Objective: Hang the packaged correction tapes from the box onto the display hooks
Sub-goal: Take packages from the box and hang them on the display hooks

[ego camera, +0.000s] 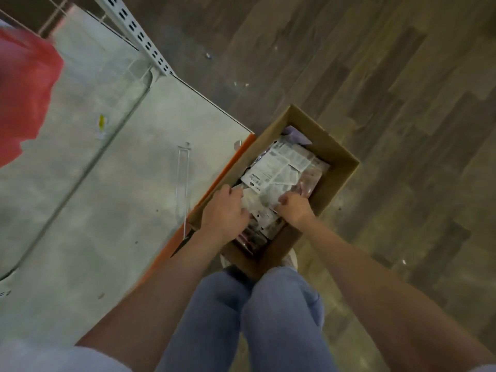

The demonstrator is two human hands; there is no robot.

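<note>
Two bare hands at work in one cardboard box (339, 181), taken here as the landmark. Largest first: wood-plank floor (375, 76) beyond and right of the box; pale shelf base (88, 183) with orange front edge (214, 181) touching the box's left side; white slotted upright (139, 36) well up and left of the box; blurred red object (24, 89) far left of the box, identity not determinable. Knees in blue trousers (268, 318) just below the box's near end.

Box open-topped, resting on the floor, filled with packaged correction tapes (273, 167) lying loose and overlapping, mostly printed backs up. One bare wire display hook (182, 183) lying flat on the shelf base just left of the box; nothing hung on it.

Left hand (225, 208) inside the box at its near left wall, fingers curled down into the packages, apparently gripping some; exact hold hidden. Right hand (294, 206) inside at the near right, fingers curled round packages at the pile's edge.

Progress, as judged: early or mid-stock. No hung packages in view; mounted hooks out of frame. Box far from emptied. Remaining: lifting a batch, threading each package onto hooks.
</note>
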